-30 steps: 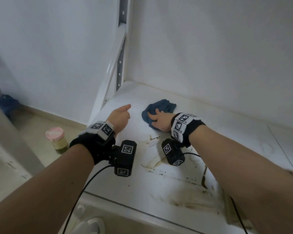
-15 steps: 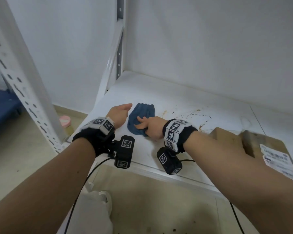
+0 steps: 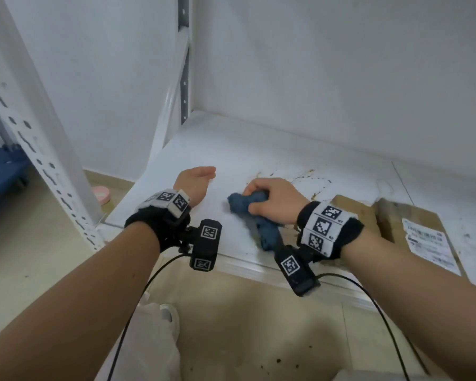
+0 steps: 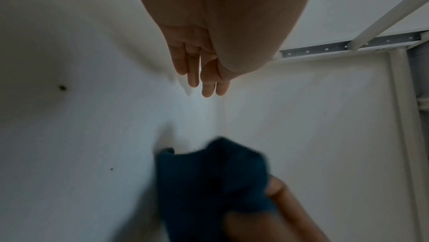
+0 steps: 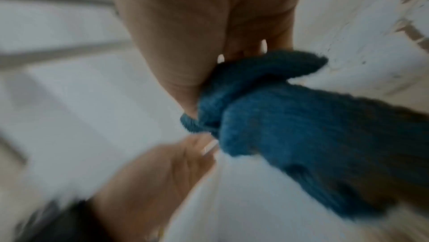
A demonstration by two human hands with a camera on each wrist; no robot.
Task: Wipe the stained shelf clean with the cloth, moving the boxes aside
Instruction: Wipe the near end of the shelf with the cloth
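My right hand (image 3: 270, 199) grips a bunched blue cloth (image 3: 259, 215) just above the white shelf (image 3: 231, 149), near its front edge; in the right wrist view the cloth (image 5: 301, 126) hangs from the curled fingers. Brown stains (image 3: 308, 177) streak the shelf just beyond that hand. My left hand (image 3: 195, 180) hovers to the left of the cloth with straight fingers (image 4: 204, 80) and holds nothing. Two cardboard boxes (image 3: 412, 229) lie flat on the shelf to the right, partly behind my right wrist.
A white perforated upright (image 3: 39, 149) stands at the left front of the shelf, another post (image 3: 184, 78) in the back corner. A pink-lidded jar (image 3: 101, 195) stands on the floor by the shelf's left end. A blue cart (image 3: 0, 174) is at far left.
My right hand went from pressing the cloth flat to bunching it in a fist, and it moved right. The view pulled back and the boxes came into sight.
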